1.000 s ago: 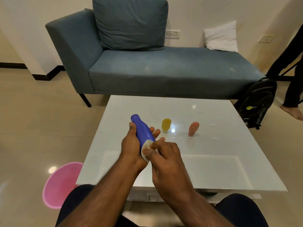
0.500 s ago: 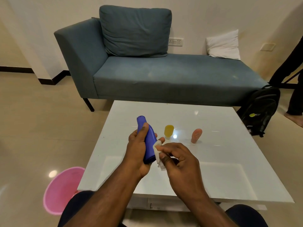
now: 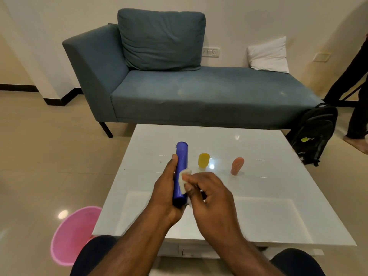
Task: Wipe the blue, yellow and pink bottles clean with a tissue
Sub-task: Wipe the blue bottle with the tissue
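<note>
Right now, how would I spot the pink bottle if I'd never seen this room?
Look at the white table before the blue sofa. Two small bottles stand untouched there; the pink bottle is the rightmost, beside the yellow bottle, leaning slightly.

Two small bottles (image 3: 204,160) on table (image 3: 278,176), sofa (image 3: 199,92) behind, basin (image 3: 69,234) left.

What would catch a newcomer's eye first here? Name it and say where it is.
The blue bottle, held over the white table in the left hand, while the right hand presses a white tissue to its side. Beyond stand the yellow bottle and pink bottle. A pink bin sits on the floor at the left.
</note>
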A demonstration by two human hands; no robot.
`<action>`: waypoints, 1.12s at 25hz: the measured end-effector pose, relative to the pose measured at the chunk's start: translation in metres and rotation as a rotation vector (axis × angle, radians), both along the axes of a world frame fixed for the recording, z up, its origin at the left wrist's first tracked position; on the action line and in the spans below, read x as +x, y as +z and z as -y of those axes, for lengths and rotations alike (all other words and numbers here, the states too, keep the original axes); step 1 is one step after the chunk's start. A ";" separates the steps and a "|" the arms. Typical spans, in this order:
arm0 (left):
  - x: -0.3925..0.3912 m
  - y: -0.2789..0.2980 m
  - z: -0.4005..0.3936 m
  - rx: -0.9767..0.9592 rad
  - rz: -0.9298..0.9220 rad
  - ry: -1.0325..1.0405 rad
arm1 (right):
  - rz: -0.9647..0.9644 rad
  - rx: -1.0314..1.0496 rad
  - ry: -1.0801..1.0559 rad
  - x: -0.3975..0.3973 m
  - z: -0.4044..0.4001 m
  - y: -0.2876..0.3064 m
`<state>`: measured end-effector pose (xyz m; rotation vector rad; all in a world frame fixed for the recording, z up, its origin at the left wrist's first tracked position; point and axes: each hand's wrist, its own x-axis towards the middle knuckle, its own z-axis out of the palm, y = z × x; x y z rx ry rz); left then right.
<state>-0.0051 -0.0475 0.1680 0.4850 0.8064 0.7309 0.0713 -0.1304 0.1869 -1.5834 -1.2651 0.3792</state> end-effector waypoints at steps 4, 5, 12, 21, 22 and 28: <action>-0.001 -0.006 0.004 -0.008 -0.049 -0.036 | 0.032 0.019 -0.014 0.006 -0.004 -0.005; -0.001 -0.007 0.006 -0.001 -0.068 -0.057 | 0.030 0.000 -0.046 0.012 -0.012 -0.003; -0.009 -0.005 0.004 -0.030 0.010 -0.106 | 0.109 -0.036 0.023 0.000 -0.006 -0.008; -0.009 -0.015 0.014 -0.023 -0.034 -0.128 | 0.222 -0.030 -0.056 0.026 -0.020 -0.006; -0.009 -0.014 0.013 -0.011 -0.028 -0.116 | 0.241 -0.050 -0.029 0.019 -0.015 -0.007; -0.006 -0.012 0.015 0.132 -0.157 -0.164 | 0.323 -0.047 -0.053 0.029 -0.018 -0.007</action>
